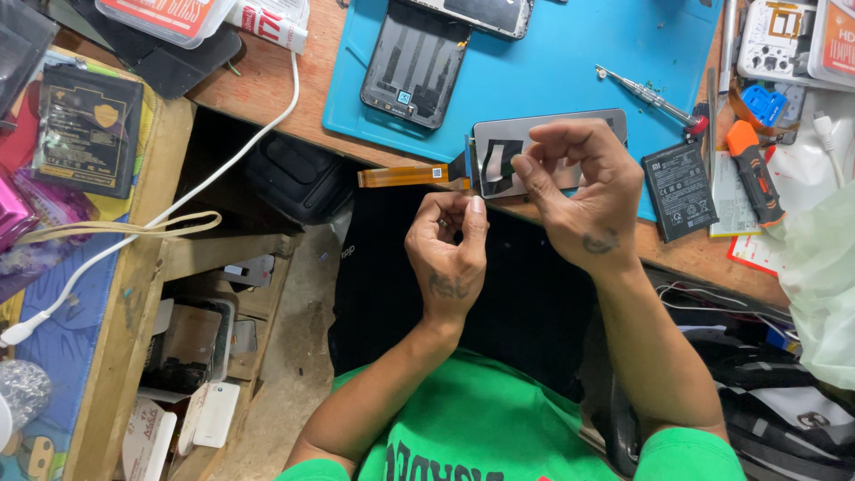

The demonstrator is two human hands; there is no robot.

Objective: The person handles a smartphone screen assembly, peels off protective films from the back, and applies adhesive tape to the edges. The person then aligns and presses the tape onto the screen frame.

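Grey panel (570, 134) under curled right hand (579, 191)

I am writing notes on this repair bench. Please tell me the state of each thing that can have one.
phone body: back cover off, lying flat on the blue mat
screen panel: held over the mat edge by the right hand
orange ribbon cable: loose, sticking out left
left hand: fingers pinched together
black battery: out, on the desk
screwdriver: lying down
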